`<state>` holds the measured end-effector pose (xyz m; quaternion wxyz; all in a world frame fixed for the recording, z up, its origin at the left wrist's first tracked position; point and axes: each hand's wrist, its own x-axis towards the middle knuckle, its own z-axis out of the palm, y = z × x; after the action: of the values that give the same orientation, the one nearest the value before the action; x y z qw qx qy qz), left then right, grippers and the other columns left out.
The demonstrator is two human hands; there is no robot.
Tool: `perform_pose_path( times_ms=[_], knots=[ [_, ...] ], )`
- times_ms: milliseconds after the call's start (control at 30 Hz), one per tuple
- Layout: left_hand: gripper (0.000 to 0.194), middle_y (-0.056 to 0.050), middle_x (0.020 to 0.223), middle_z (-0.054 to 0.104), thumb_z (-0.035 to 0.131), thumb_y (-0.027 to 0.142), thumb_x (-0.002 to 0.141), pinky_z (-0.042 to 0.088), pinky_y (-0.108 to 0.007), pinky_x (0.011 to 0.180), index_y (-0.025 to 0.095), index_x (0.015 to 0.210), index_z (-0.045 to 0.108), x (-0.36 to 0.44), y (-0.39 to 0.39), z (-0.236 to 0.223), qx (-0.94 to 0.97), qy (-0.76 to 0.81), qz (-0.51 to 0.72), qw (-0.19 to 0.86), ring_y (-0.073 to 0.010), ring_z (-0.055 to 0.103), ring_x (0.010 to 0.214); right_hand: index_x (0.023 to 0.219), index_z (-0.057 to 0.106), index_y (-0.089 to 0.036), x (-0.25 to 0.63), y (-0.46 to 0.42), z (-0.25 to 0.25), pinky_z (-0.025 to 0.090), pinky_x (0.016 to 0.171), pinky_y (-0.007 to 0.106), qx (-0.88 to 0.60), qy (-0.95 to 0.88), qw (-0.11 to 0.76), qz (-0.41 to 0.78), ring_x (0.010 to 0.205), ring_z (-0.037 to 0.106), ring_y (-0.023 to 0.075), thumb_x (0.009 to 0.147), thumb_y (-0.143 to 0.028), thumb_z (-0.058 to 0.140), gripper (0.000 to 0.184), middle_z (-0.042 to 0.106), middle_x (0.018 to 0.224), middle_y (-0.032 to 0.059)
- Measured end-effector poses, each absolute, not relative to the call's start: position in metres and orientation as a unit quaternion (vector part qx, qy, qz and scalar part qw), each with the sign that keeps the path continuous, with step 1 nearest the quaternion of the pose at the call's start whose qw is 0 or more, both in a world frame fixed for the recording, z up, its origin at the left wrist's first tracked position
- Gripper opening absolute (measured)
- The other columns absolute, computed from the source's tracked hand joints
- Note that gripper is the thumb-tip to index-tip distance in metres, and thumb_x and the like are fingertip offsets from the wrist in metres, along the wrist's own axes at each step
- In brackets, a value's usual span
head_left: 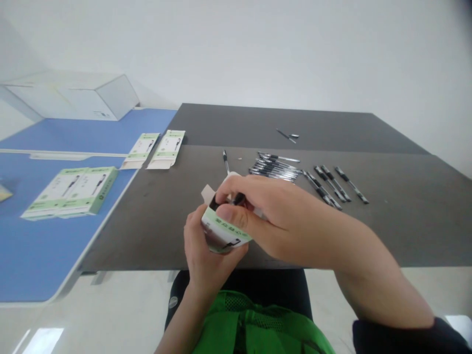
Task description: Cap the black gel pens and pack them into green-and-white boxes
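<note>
Hands meet at frame centre: the left hand [204,253] wraps its grip around a small green-and-white box [223,233] (flap open), while the right hand [273,216] pinches a black pen [236,199] at its mouth. Loose pens [276,167] lie on the dark tabletop [387,231] beyond.

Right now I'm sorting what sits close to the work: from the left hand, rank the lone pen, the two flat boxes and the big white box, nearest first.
Measured from the left hand, in the head view:
1. The lone pen, just beyond the hands on the dark table.
2. The two flat boxes, up-left at the table's edge.
3. The big white box, far left at the back.
</note>
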<state>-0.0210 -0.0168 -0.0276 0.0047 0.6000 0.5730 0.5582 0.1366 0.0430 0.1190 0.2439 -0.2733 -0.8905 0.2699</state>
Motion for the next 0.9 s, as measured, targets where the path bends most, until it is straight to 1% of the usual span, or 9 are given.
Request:
perform_pose_path(
  times_ms=[67,133,333,433,533,600,700,833,900],
  knots=[
    [0.076,-0.008,0.112,0.060,0.083,0.033,0.066,0.055,-0.041,0.080,0.023,0.133,0.050,-0.018,-0.015,-0.027,0.584,0.578,0.569,0.030,-0.0277,0.064,0.097,0.119,0.066,-0.018,0.132,0.039,0.113,0.052,0.090,0.043,-0.274,-0.898,0.288,0.188,0.099,0.063,0.0257,0.106,-0.039,0.047,0.032,0.069,0.111,0.0125],
    [0.079,-0.008,0.111,0.060,0.085,0.036,0.066,0.054,-0.040,0.079,0.021,0.135,0.049,-0.015,-0.013,-0.027,0.571,0.572,0.586,0.056,-0.0262,0.064,0.093,0.132,0.063,-0.017,0.127,0.036,0.103,0.044,0.105,0.054,-0.285,-0.905,0.292,0.124,0.121,0.055,0.0327,0.107,-0.043,0.044,0.040,0.061,0.133,0.0191],
    [0.090,-0.013,0.124,0.058,0.088,0.037,0.068,0.056,-0.043,0.087,0.021,0.144,0.042,-0.005,-0.004,-0.030,0.567,0.569,0.587,0.105,-0.0299,0.064,0.107,0.147,0.056,-0.022,0.129,0.033,0.085,0.024,0.116,0.072,-0.357,-0.898,0.252,0.053,0.145,0.036,0.0436,0.106,-0.041,0.048,0.046,0.042,0.158,0.0230],
    [0.106,-0.020,0.142,0.048,0.089,0.036,0.071,0.055,-0.049,0.096,0.025,0.155,0.026,0.000,0.001,-0.034,0.564,0.549,0.608,0.104,-0.0354,0.058,0.125,0.155,0.043,-0.023,0.149,0.027,0.083,0.031,0.117,0.066,-0.341,-0.874,0.323,0.122,0.146,0.038,0.0396,0.101,-0.042,0.057,0.058,0.042,0.157,0.0210],
    [0.122,-0.024,0.154,0.035,0.091,0.037,0.070,0.054,-0.052,0.099,0.027,0.160,0.010,0.006,0.002,-0.040,0.562,0.540,0.614,0.124,-0.0396,0.051,0.136,0.156,0.032,-0.027,0.164,0.017,0.061,0.048,0.109,0.054,-0.383,-0.797,0.409,0.227,0.133,0.053,0.0332,0.090,-0.038,0.075,0.079,0.050,0.146,0.0172],
    [0.122,-0.023,0.150,0.038,0.091,0.037,0.070,0.056,-0.051,0.096,0.027,0.160,0.010,0.010,0.001,-0.043,0.579,0.540,0.596,0.132,-0.0385,0.054,0.131,0.148,0.035,-0.029,0.162,0.013,0.036,0.056,0.100,0.046,-0.388,-0.745,0.452,0.300,0.121,0.063,0.0272,0.091,-0.028,0.073,0.069,0.060,0.134,0.0129],
    [0.106,-0.018,0.138,0.045,0.089,0.036,0.072,0.058,-0.047,0.091,0.027,0.154,0.022,0.007,-0.002,-0.042,0.611,0.518,0.583,0.137,-0.0319,0.060,0.118,0.136,0.037,-0.030,0.150,0.015,0.005,0.061,0.091,0.038,-0.337,-0.683,0.542,0.354,0.109,0.071,0.0205,0.098,-0.017,0.059,0.046,0.068,0.119,0.0089],
    [0.068,-0.016,0.137,0.048,0.067,0.031,0.094,0.057,-0.046,0.093,0.028,0.150,0.028,-0.007,-0.001,-0.035,0.637,0.446,0.609,0.155,-0.0286,0.061,0.120,0.132,0.038,-0.029,0.141,0.021,-0.007,0.064,0.086,0.036,-0.306,-0.663,0.592,0.339,0.100,0.074,0.0190,0.097,-0.016,0.060,0.044,0.069,0.112,0.0068],
    [0.055,-0.014,0.133,0.054,0.059,0.028,0.099,0.056,-0.042,0.091,0.029,0.149,0.035,-0.012,0.000,-0.032,0.641,0.430,0.618,0.149,-0.0259,0.063,0.115,0.133,0.042,-0.029,0.144,0.021,-0.007,0.063,0.088,0.036,-0.304,-0.678,0.587,0.323,0.106,0.073,0.0199,0.097,-0.017,0.060,0.042,0.068,0.118,0.0085]
  ],
)
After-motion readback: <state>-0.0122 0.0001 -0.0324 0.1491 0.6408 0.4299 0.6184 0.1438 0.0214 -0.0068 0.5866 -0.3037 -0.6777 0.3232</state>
